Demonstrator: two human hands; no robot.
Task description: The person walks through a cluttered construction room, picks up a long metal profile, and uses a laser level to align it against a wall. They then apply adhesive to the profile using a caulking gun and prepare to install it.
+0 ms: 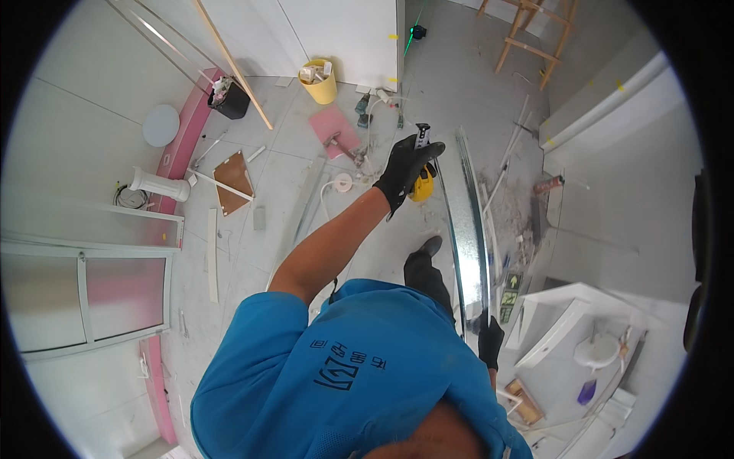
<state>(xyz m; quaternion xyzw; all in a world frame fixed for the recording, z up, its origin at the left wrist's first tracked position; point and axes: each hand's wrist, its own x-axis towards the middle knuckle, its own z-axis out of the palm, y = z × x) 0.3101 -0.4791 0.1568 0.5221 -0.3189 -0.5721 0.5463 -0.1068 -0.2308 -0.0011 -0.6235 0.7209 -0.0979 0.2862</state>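
Observation:
In a black glove, my left hand (407, 170) is closed beside the upper part of a long shiny metal channel (468, 245). A small black-and-white piece (423, 135) sticks up past its thumb. A rounded yellow-and-black tool (422, 186), which looks like a tape measure, shows at the palm; how the two pieces join is hidden. Also gloved in black, my right hand (490, 342) is at the near end of the channel, its fingers around the edge. My body covers part of that arm. The channel runs lengthwise away from me, tilted above the floor.
A yellow bucket (322, 84) and a black bin (230, 102) stand by the far wall. Power tools (362, 107), a pink board (333, 128) and a brown panel (234, 182) lie on the floor. Rubble and strips line the right side. A wooden ladder (531, 42) stands far right.

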